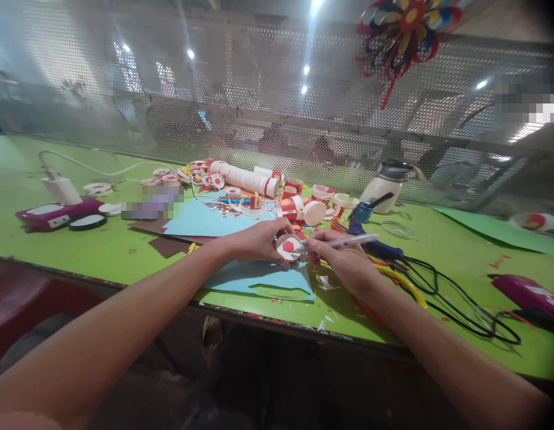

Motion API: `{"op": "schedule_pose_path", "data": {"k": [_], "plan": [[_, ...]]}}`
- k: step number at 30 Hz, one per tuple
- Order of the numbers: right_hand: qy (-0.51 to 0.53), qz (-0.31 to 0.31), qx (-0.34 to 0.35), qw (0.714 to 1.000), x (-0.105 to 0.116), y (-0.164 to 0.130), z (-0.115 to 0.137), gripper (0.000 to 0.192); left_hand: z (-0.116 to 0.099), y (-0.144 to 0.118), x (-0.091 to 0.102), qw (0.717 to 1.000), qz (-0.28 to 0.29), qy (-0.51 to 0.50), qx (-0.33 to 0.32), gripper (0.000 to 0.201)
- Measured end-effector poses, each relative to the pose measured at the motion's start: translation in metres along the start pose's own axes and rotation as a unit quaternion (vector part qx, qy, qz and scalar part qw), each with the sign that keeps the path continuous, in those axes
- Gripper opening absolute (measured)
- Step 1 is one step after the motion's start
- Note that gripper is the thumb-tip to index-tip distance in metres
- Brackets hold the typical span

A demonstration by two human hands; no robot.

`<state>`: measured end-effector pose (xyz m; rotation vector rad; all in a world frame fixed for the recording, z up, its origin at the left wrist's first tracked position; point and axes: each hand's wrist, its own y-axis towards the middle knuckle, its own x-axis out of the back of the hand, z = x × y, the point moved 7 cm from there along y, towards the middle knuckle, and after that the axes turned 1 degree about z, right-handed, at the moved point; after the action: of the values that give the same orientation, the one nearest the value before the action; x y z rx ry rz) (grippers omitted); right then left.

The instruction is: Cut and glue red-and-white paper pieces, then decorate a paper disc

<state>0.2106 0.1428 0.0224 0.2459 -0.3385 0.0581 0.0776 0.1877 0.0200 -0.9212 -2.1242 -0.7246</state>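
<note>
— What's the bench like?

— A bright green tabletop (101, 251) strewn with paper scraps, backed by a perforated metal screen (259, 89) with ceiling lights glaring through. A red, blue and yellow paper pinwheel (406, 27) hangs on it.

— And the hands?

— The left hand (259, 242) grips a small round white paper disc with a red centre (289, 246) just above a light blue paper sheet (259, 278) near the table's front edge. The right hand (343, 257) is closed around a slim white pen (348, 241), its tip on the disc.
</note>
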Motion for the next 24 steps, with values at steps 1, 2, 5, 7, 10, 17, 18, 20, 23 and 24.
{"op": "schedule_pose_path", "data": {"k": [1,2,5,7,10,17,18,20,23,24], "plan": [[-0.002,0.002,0.0,1.0,-0.0001,0.0,-0.0005,0.016,-0.0005,-0.0001,-0.0003,1.0,0.003,-0.005,0.0,0.056],[-0.004,0.005,-0.001,1.0,-0.0002,-0.0001,-0.0009,0.016,-0.0013,-0.0003,-0.0005,1.0,0.006,-0.01,-0.001,0.055],[-0.01,0.011,-0.011,1.0,-0.0009,-0.0008,-0.0023,0.018,-0.0037,-0.0011,-0.0003,1.0,0.011,-0.015,0.005,0.053],[-0.014,0.012,-0.013,1.0,-0.0012,-0.0012,-0.0024,0.019,-0.004,-0.0014,0.0002,1.0,0.01,-0.008,0.014,0.053],[-0.013,0.014,-0.009,1.0,-0.0021,-0.0015,-0.0014,0.019,-0.0032,-0.0013,-0.0007,1.0,0.012,-0.006,0.019,0.052],[-0.004,0.027,-0.019,0.999,-0.0058,-0.002,0.0017,0.022,-0.0023,-0.0011,-0.0026,1.0,0.022,0.0,0.013,0.05],[-0.005,0.027,-0.018,0.999,-0.0059,-0.0021,0.0023,0.022,-0.0024,-0.0013,-0.0024,1.0,0.023,0.002,0.015,0.05],[-0.01,0.03,-0.017,0.999,-0.0062,-0.0022,0.003,0.021,-0.003,-0.0017,-0.0014,1.0,0.022,0.008,0.018,0.049],[-0.028,0.032,-0.016,0.999,-0.0061,-0.0025,0.0033,0.021,-0.0032,-0.0022,-0.001,1.0,0.021,0.014,0.019,0.048],[-0.035,0.033,-0.015,0.999,-0.0062,-0.0026,0.0034,0.021,-0.0032,-0.0023,-0.0013,1.0,0.022,0.014,0.018,0.048]]}}
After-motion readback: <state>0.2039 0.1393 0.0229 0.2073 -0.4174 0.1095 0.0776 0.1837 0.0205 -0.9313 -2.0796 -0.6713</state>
